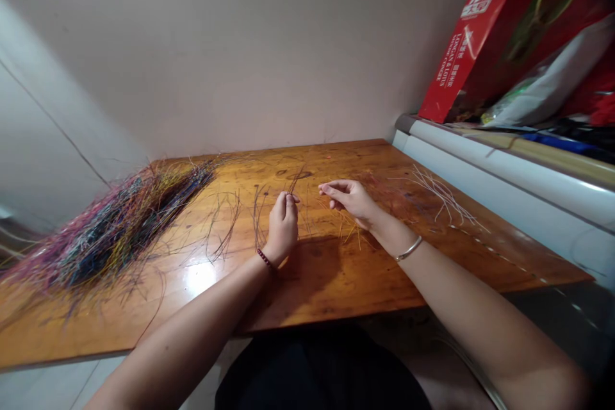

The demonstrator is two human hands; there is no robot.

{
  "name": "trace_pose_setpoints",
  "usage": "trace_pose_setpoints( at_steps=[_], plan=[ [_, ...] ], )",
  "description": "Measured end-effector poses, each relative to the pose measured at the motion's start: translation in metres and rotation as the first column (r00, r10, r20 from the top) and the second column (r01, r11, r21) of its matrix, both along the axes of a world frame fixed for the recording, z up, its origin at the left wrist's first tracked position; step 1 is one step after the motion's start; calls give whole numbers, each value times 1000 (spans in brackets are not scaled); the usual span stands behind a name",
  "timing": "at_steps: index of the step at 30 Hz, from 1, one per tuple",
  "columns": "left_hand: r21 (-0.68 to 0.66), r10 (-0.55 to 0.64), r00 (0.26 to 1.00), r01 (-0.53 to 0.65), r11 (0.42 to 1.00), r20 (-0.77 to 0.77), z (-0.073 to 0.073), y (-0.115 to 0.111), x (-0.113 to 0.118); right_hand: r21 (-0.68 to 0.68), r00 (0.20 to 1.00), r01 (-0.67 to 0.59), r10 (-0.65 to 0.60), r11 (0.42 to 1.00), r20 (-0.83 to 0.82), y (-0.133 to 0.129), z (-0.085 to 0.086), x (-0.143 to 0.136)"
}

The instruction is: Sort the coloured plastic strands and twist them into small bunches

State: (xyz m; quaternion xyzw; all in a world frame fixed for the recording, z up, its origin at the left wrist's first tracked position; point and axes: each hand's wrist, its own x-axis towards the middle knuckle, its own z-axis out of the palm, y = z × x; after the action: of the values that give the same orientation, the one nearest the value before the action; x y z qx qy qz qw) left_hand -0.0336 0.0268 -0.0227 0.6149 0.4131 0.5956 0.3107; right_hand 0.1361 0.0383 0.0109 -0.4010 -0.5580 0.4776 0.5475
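Left of you lies a strand heap [129, 224]. Your left hand [283, 225] pinches dark strands [296, 180], which poke up past its fingertips. Your right hand's [353, 202] thumb and forefinger meet; you can't tell on what. The red box [473, 32] reads "LONGAN & LOTUS".

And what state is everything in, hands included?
Left hand: closed on dark strands
Right hand: fingertips pinched; any strand there is too fine to see
Multicoloured bundle: loose, tangled, ends splayed
White strands: spread out
Table: strewn with strands
Beaded bracelet: worn, left wrist
Metal bangle: worn, right wrist
Red box: open or closed, can't tell
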Motion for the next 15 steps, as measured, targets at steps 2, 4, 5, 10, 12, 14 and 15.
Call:
trace_pose_setpoints(
  at_steps=[2,4,5,10,12,14,15],
  plan=[
    [15,4,997,-3,1000,-73,0,0,-1,-18,1000,-2,2,1000,-5,0,0,1],
    [36,10,987,-4,999,-161,0,-2,0,-50,1000,-5,3,999,-24,-1,0,1],
    [50,11,979,0,999,-204,1,-3,0,-66,999,-8,6,998,-36,-1,0,1],
    [88,-12,942,44,995,-334,7,-10,2,-90,997,-36,30,995,-74,2,-3,0],
    [75,-19,931,50,996,-365,8,-11,2,-85,995,-21,12,996,-101,4,-5,0],
    [61,-25,919,53,997,-393,8,-12,2,-86,992,-4,-7,996,-127,5,-6,0],
    [55,-32,916,58,997,-400,8,-12,2,-86,991,1,-13,996,-133,6,-6,1]
  ],
)
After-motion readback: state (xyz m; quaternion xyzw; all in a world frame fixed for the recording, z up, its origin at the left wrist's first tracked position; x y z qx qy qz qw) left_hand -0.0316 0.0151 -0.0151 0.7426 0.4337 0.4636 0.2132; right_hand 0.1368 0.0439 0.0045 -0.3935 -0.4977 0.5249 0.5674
